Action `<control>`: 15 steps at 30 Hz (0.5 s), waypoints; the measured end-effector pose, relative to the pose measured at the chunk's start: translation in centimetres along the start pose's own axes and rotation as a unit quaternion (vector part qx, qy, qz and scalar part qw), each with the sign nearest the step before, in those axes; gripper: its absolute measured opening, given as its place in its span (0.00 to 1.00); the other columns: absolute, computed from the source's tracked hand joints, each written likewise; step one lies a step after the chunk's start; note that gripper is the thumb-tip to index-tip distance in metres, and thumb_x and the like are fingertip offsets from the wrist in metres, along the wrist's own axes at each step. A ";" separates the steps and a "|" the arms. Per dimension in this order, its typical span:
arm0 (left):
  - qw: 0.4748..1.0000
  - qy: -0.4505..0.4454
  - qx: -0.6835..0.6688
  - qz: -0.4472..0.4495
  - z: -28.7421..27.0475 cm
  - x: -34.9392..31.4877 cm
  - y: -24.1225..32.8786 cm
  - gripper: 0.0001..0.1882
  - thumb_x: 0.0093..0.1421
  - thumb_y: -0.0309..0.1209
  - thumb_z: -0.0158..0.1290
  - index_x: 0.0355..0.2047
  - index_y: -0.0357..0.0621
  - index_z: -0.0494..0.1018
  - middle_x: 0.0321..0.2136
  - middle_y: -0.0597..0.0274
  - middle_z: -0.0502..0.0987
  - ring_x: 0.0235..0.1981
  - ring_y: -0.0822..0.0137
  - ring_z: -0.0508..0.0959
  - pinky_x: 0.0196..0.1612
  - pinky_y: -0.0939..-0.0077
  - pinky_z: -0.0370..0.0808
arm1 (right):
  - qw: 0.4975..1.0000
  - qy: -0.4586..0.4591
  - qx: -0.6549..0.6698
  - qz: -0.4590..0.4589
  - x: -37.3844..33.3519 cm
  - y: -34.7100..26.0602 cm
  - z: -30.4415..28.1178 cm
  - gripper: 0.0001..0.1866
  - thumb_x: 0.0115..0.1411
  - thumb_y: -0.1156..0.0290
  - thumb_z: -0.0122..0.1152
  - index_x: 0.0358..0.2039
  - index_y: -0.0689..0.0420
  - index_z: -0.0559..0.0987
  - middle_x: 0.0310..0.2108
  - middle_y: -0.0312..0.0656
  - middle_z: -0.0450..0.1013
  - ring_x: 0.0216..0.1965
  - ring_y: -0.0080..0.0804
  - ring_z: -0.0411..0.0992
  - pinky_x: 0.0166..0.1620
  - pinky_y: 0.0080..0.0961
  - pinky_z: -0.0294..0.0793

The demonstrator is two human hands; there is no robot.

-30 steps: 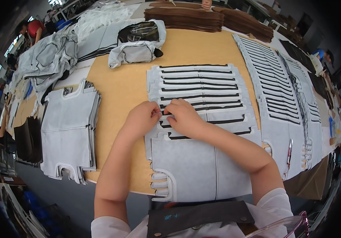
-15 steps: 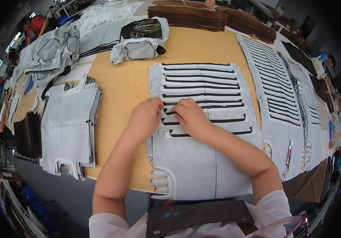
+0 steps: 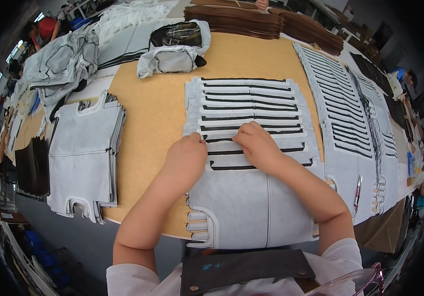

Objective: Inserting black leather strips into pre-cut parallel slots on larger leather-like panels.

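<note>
Grey fabric panels (image 3: 229, 197) lie overlapped in front of me, each upper edge stepped back to bare a black edge strip. The fingers of my left hand (image 3: 188, 154) are closed at the left end of one black strip (image 3: 220, 139). A little farther right along it, my right hand (image 3: 260, 146) pinches the same strip between thumb and fingers. My fingertips partly hide the strip, and the right hand covers its right part. Several more black-edged panels (image 3: 246, 105) fan out beyond my hands.
A stack of grey cut panels (image 3: 81, 165) stands left on the tan tabletop (image 3: 147, 123). Another fanned row (image 3: 338, 93) lies right, with a pen-like tool (image 3: 358, 191) on it. Grey bags (image 3: 175, 52), brown sheets (image 3: 234, 21) and white scraps (image 3: 128, 17) lie at the back.
My right hand has slid right along the black strip, away from my left hand. My left hand has dropped slightly nearer me, to the strip's left end.
</note>
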State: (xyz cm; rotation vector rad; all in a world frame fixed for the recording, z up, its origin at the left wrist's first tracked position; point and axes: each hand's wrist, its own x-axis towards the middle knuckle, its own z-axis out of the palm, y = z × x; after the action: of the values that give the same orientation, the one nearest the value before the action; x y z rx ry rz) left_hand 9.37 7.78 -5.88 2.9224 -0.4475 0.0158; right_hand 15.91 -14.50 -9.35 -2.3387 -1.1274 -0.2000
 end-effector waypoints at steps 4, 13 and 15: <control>0.999 0.006 0.009 -0.031 -0.2 0.1 1.5 0.20 0.56 0.23 0.50 0.50 0.36 0.74 0.34 0.50 0.75 0.36 0.53 0.78 0.38 0.61 0.77 | 0.999 0.043 0.014 0.018 0.3 -0.7 0.5 0.15 0.47 0.86 0.57 0.36 0.59 0.81 0.33 0.42 0.68 0.38 0.42 0.66 0.43 0.35 0.69; 0.991 0.018 0.130 -0.018 3.0 0.9 2.9 0.25 0.63 0.43 0.54 0.55 0.41 0.74 0.32 0.56 0.74 0.32 0.62 0.77 0.30 0.70 0.73 | 0.995 -0.022 -0.084 -0.054 -0.1 -0.7 -0.4 0.21 0.48 0.84 0.58 0.42 0.54 0.83 0.32 0.40 0.67 0.38 0.40 0.66 0.45 0.32 0.68; 0.992 -0.005 0.121 -0.033 2.6 0.8 3.5 0.24 0.62 0.42 0.55 0.53 0.39 0.74 0.32 0.57 0.74 0.33 0.62 0.76 0.33 0.69 0.73 | 0.996 -0.028 -0.081 0.014 -0.5 0.1 -0.7 0.19 0.48 0.83 0.58 0.42 0.56 0.83 0.33 0.40 0.68 0.39 0.40 0.66 0.46 0.33 0.69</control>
State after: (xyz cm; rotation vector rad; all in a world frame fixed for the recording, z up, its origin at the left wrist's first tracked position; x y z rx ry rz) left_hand 9.08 3.77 -7.78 3.1746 -0.3750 0.0484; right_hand 15.74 -15.24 -8.94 -2.5156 -1.1433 -0.2259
